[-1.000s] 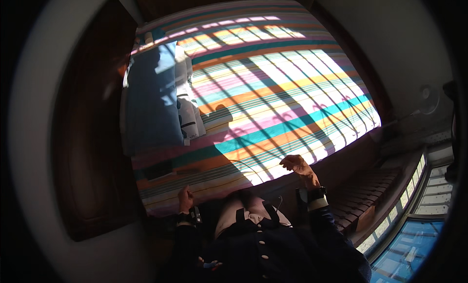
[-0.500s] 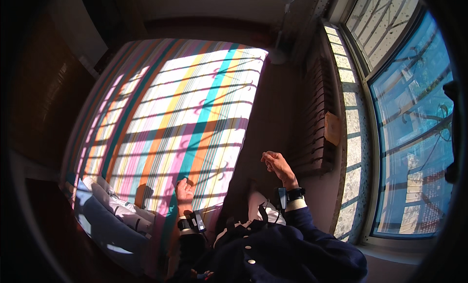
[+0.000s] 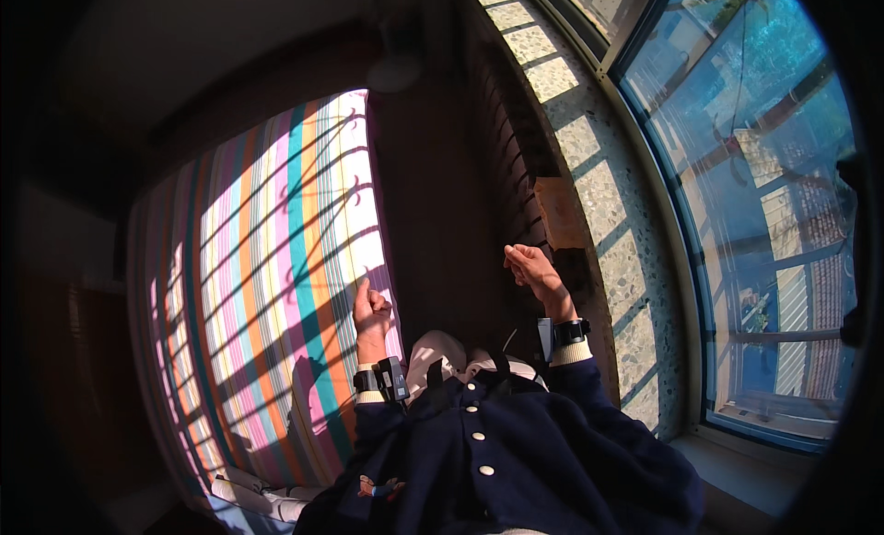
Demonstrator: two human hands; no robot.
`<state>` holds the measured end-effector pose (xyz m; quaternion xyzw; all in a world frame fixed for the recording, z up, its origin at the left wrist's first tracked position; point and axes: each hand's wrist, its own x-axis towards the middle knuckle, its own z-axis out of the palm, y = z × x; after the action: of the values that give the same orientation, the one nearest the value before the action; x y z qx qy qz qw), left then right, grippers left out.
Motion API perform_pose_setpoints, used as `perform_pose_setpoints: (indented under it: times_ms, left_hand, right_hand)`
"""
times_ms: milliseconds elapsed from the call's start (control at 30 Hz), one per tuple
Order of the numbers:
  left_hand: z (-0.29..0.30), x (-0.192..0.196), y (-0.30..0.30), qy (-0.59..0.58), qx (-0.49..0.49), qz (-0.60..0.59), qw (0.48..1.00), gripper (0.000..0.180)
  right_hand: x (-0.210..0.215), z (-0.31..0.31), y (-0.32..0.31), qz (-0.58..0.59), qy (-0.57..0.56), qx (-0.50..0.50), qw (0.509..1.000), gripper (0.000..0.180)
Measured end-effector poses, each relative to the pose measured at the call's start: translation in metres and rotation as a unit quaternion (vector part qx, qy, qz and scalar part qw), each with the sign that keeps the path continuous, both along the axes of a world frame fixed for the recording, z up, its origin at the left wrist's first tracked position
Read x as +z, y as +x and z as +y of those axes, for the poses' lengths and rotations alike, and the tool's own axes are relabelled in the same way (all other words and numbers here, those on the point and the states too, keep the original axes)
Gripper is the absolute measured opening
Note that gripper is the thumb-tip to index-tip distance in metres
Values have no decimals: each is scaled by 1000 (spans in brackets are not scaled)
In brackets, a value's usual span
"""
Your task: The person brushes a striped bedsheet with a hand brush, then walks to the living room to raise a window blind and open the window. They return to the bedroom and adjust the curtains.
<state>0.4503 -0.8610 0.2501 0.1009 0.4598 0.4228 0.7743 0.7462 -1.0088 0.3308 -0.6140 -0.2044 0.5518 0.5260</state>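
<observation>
My left hand (image 3: 372,316) is raised beside the bed's right edge, its fingers loosely curled and no object visible in them. Beneath and left of it lies the bed, covered by a striped sheet (image 3: 244,286) with bars of sunlight and shadow. My right hand (image 3: 536,272) hangs in the air near the radiator, fingers curled in with the thumb against them, and nothing shows between them. Each wrist wears a black strap with a small device. Dark blue sleeves with cream cuffs cover my forearms.
A dark radiator (image 3: 502,134) runs below the speckled stone windowsill (image 3: 603,185) on the right. An orange-brown flat piece (image 3: 559,213) sits on the radiator. Beyond the sill is a blue-framed window (image 3: 755,222). Pale folded cloth (image 3: 262,496) lies at the bed's near end.
The view has swung right, so the bed sits farther left and the windowsill is closer. Both hands appear higher in the picture, still curled. Less of the folded cloth shows.
</observation>
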Motion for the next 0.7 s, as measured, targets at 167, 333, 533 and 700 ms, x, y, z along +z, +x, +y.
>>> perform_pose_setpoints:
  times_ms: [167,333,533,700]
  left_hand:
    - [80,-43,24,-23,-59,-133,989,33]
    - [195,-67,73,142,-163,2,976,27]
    - [344,6,160,-30,-90,-45,994,39]
    - [432,9,217,-40,-108,-65,991,38]
  right_hand:
    - [-18,52,39,29,-40,-67,997,34]
    - [-22,124,92,36,13,-115,993,34]
    - [-4,235,152,-9,-3,-143,990,32]
    - [-6,324,197,41,-4,-173,984,30]
